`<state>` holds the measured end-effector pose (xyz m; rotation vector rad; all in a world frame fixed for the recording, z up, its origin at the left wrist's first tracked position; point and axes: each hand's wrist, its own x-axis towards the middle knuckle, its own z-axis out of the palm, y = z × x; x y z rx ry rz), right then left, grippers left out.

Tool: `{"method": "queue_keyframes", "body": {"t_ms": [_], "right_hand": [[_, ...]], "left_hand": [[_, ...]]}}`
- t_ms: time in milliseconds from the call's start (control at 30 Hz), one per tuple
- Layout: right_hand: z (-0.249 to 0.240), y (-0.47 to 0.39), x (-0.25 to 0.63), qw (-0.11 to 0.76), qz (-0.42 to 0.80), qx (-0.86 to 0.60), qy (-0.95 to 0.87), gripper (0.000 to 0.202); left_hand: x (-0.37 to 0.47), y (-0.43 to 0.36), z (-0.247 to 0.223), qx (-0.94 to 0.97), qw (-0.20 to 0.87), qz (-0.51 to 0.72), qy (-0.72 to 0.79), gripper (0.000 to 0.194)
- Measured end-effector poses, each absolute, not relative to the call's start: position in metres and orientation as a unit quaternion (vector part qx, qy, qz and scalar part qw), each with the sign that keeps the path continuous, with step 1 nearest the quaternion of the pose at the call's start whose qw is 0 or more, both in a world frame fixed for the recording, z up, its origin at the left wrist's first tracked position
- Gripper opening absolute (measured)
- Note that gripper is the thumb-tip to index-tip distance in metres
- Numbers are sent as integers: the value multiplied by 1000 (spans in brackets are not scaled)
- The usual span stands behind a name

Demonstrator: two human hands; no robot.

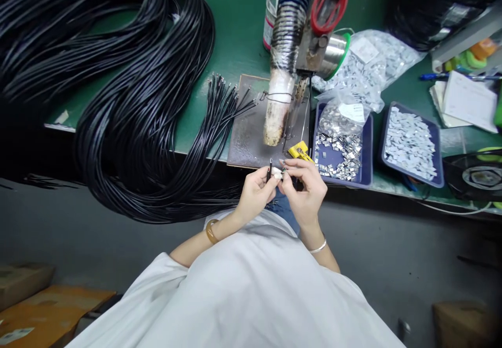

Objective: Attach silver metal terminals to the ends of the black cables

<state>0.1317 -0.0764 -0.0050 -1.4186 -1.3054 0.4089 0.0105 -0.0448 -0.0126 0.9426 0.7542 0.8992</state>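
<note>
Black cables (145, 128) spill over bench (231, 34) edge. Mat (247, 138) edge just beyond left hand (254, 191), fingers pinching black cable end (270, 168). Right hand (306, 187): fingertips nearly together beside it, hold unclear. Little room to blue tray (367, 149), near right.

Green table (235, 23): black cables (157, 107), 2 trays (367, 154), perhaps a black bag (443, 10).
</note>
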Motion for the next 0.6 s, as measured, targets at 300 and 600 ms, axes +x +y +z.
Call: {"method": "queue_keyframes", "body": {"t_ms": [300, 600], "right_hand": [[-3, -77, 142, 594, 198, -614, -480, 11], [-1, -69, 145, 602, 328, -566, -457, 12]], "left_hand": [[7, -30, -14, 424, 715, 414, 372, 22], [5, -14, -9, 437, 734, 392, 340, 16]]}}
